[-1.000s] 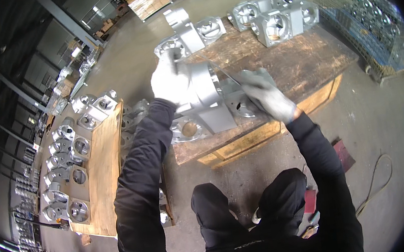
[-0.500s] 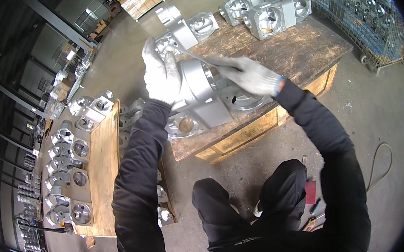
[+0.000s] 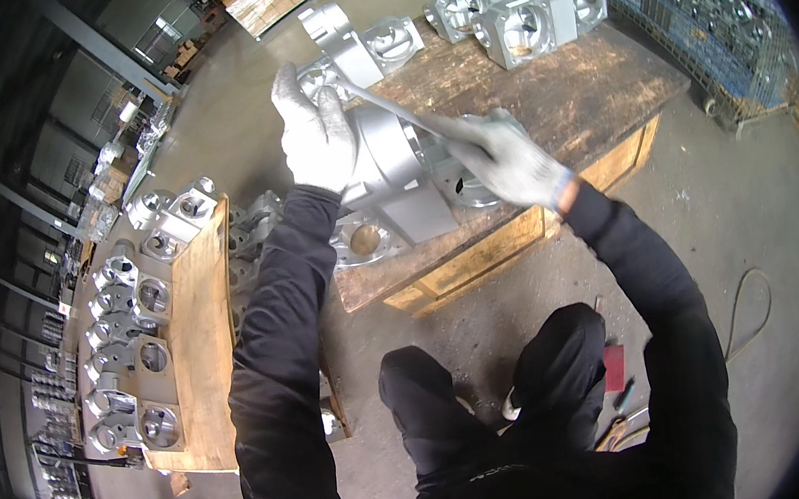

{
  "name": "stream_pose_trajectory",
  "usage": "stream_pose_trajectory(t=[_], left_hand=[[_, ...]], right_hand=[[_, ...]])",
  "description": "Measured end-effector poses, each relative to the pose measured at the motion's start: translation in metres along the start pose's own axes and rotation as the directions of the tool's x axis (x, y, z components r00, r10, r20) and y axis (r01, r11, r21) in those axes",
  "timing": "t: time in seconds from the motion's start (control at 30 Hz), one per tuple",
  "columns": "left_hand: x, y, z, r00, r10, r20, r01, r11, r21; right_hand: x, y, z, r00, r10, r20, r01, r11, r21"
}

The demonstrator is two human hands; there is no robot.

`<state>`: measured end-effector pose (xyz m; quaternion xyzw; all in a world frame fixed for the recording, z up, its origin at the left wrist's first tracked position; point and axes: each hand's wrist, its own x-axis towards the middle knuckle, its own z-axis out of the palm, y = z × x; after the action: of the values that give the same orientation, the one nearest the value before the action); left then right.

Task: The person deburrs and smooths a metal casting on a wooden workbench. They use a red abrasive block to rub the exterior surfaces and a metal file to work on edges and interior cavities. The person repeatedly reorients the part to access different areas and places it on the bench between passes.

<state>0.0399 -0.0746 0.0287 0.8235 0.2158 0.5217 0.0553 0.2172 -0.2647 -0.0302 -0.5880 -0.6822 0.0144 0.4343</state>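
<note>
A silver metal casting [image 3: 405,211] with a round ring on top stands at the front left of the wooden bench. My gloved left hand [image 3: 319,150] lies against the left side of its ring, fingers stretched out and thumb apart. In my gloved right hand [image 3: 508,161] is a long, thin grey file [image 3: 389,106], gripped at its near end. The file slants up and left over the ring, its far end near my left thumb. My right hand hides part of the casting's right side.
More silver castings [image 3: 532,29] stand along the back of the bench [image 3: 590,91]. To the left, a wooden pallet board [image 3: 201,339] carries several castings. A wire cage [image 3: 745,57] of metal parts stands at the far right. A cable [image 3: 754,291] lies on the floor.
My right hand has shifted slightly right and toward me with the file, which slants more steeply. My left hand stays against the casting. The whole view has shifted a little.
</note>
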Motion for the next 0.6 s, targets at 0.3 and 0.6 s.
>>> stream_pose_trajectory(t=[0.3, 0.6], left_hand=[[0.0, -0.001, 0.001, 0.999, 0.042, 0.0, -0.042, 0.999, 0.015], [0.004, -0.004, 0.001, 0.993, 0.098, 0.072, -0.103, 0.992, 0.072]], right_hand=[[-0.015, -0.025, 0.017, 0.983, 0.168, -0.076, -0.156, 0.978, 0.141], [-0.038, -0.045, 0.082, 0.903, 0.223, -0.368, -0.141, 0.961, 0.236]])
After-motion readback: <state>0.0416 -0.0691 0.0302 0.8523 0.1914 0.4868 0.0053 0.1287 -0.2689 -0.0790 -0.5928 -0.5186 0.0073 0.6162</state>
